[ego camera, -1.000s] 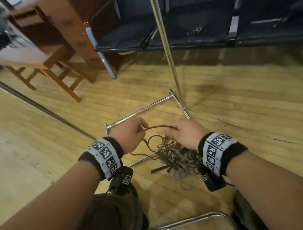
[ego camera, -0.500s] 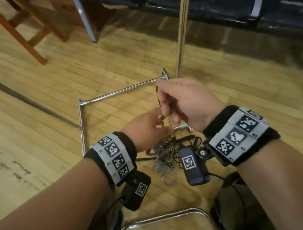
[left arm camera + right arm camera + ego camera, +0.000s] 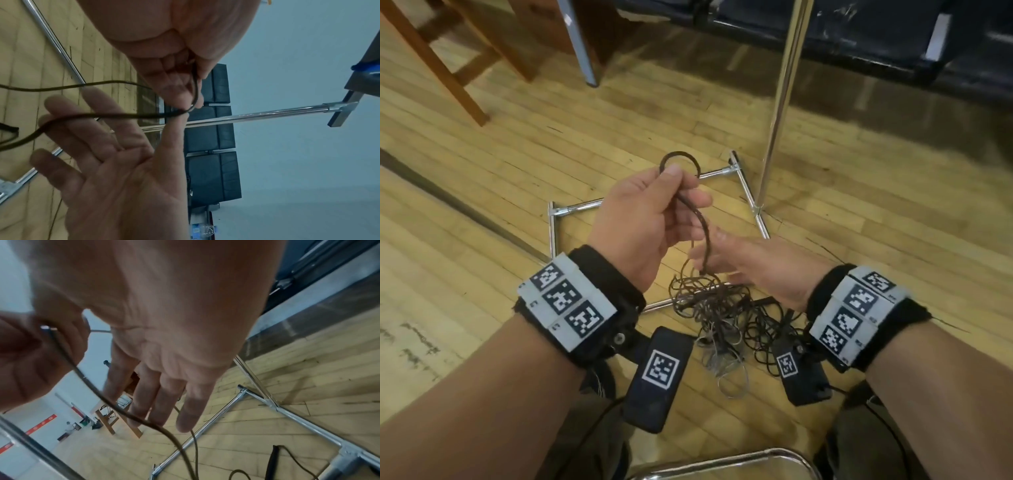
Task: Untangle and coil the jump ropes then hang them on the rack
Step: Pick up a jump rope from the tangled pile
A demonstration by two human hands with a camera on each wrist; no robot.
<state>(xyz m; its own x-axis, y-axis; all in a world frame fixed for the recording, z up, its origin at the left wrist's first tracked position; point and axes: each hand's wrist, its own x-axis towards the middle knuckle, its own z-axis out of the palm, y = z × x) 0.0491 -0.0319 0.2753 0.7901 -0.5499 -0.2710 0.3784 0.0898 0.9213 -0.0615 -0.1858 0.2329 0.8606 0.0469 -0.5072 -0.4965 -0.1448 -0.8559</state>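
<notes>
Wood floor — tangled ropes; rack base

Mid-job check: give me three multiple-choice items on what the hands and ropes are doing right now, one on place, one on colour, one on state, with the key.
1. Where does the tangled pile of ropes lie?
A. On the wooden floor inside the rack's base frame
B. On the chair seat
C. Hung over the upright pole

2. What colour is the rope held up by the left hand?
A. Bright red
B. Dark brown
C. White

3. How is the right hand?
A. Clenched in a fist round a handle
B. Fingers spread straight, rope running across them
C. Resting flat on the floor

Key: 1 A, the pile sits on the planks between the chrome base bars. 2 B, the strand looks dark brown in the head view. 3 B, the left wrist view shows an open palm with straight fingers.
</notes>
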